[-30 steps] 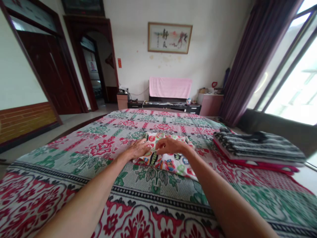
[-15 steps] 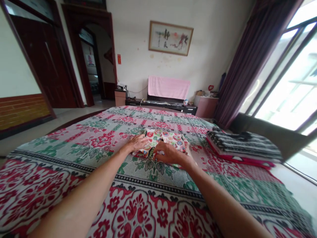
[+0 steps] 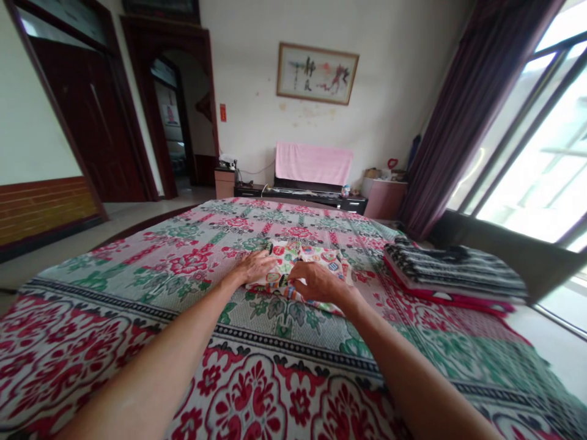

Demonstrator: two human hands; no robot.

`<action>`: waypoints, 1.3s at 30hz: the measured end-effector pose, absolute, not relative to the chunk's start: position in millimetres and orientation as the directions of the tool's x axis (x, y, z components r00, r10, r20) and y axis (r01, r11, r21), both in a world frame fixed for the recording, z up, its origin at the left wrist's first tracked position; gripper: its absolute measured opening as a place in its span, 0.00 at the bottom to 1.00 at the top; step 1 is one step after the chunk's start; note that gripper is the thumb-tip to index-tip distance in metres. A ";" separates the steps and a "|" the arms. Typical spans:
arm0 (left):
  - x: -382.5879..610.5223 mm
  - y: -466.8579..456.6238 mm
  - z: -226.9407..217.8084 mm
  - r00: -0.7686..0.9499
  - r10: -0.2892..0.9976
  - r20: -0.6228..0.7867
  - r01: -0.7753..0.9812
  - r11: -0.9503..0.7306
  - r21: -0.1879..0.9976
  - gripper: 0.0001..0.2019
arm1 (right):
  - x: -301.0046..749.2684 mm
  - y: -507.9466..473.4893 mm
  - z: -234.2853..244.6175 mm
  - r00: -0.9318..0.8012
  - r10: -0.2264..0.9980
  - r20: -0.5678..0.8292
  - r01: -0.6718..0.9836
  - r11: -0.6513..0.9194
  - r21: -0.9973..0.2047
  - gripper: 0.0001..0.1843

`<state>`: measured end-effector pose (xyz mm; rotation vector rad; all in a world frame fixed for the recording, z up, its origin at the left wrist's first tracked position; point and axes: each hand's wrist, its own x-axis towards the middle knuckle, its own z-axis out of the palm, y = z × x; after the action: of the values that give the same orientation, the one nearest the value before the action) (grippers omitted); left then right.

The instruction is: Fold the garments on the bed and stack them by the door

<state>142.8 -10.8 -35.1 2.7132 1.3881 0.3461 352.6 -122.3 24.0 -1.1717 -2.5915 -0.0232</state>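
A small folded garment (image 3: 337, 261), white with a bright multicoloured print, lies on the patterned bedspread (image 3: 275, 421) in the middle of the view. On its left edge my left hand (image 3: 257, 267) rests flat, fingers stretched out over the cloth. My right hand (image 3: 316, 281) is over the near middle part, with its thumb and fingers curled together on the cloth. Its palm side and part of the garment beneath are hidden. The garment's near edge shows below both hands, and a corner shows past my right wrist.
To the right, a stack of folded textiles (image 3: 454, 272), black-and-white striped on top and pink-red below, sits on the bed. Beyond the bed stands a low black cabinet (image 3: 302, 197) under a pink cloth (image 3: 314, 162). A purple curtain (image 3: 463, 122) hangs by the window.
My right hand's fingers have drawn closer together and shifted slightly up on the cloth. The garment's near edge looks a little changed under them. My left hand stays in place.
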 end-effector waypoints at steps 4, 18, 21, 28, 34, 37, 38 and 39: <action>142.0 -14.9 -35.5 0.567 0.806 0.166 0.793 -0.590 0.153 0.28 | 353.5 -125.6 25.9 -0.630 0.751 0.197 0.745 0.656 -0.120 0.15; 128.3 -14.4 -25.9 0.356 0.873 0.333 0.813 -0.465 0.350 0.25 | 355.0 -113.3 7.0 -0.547 0.807 0.220 0.790 0.585 -0.181 0.18; 122.1 -20.1 -7.8 0.257 0.960 0.109 0.899 -0.279 0.337 0.25 | 354.3 -105.8 10.6 -0.455 0.847 0.274 0.822 0.518 -0.237 0.20; 122.9 -38.7 22.0 0.309 0.890 -0.335 0.891 -0.149 0.428 0.20 | 318.7 -50.6 28.7 -0.277 0.924 0.262 0.891 0.349 -0.288 0.22; 120.5 -38.3 20.4 0.333 0.862 -0.382 0.885 -0.145 0.443 0.13 | 278.2 -4.4 22.0 -0.043 0.996 0.081 0.961 0.063 -0.269 0.19; 117.5 -33.5 15.9 0.369 0.860 -0.352 0.870 -0.186 0.457 0.11 | 266.5 6.7 18.0 0.030 0.996 0.084 0.932 0.002 -0.364 0.23; 116.7 -32.2 14.8 0.374 0.857 -0.354 0.865 -0.184 0.467 0.11 | 263.9 9.1 17.6 0.019 0.996 0.091 0.914 0.020 -0.406 0.23; 116.0 -31.2 14.1 0.374 0.854 -0.362 0.861 -0.175 0.478 0.11 | 262.0 11.3 17.6 -0.016 0.995 0.101 0.896 0.060 -0.440 0.22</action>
<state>116.0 -31.2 14.1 2.0184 1.4729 -0.0152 262.0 11.3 17.6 -1.8897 -1.9672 0.3556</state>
